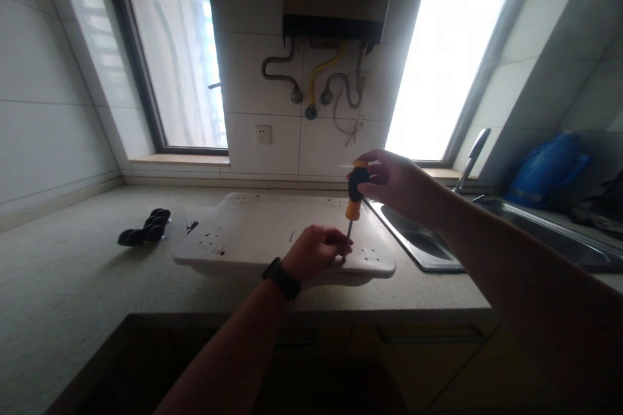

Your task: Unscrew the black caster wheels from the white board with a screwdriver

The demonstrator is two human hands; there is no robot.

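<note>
My right hand (382, 175) is wrapped round the yellow-and-black handle of a screwdriver (357, 191), which stands nearly upright. Its metal shaft points down at the near right edge of a white board (263, 220) with rounded corners, where a small dark screw (344, 259) shows at the tip. With a watch on the wrist, my left hand (318, 248) rests on the board, thumb and fingertips pinched about the lower shaft. Groups of small holes mark the board's corners. A little dark pile of screws (192, 227) lies at its left edge.
Black caster wheels (145, 228) lie on the speckled counter (87, 272), left of the board. A steel sink (428, 253) with a faucet (472, 159) adjoins its right side. A blue jug (545, 168) stands at the far right. Pipes (311, 84) hang under a wall heater (335, 6).
</note>
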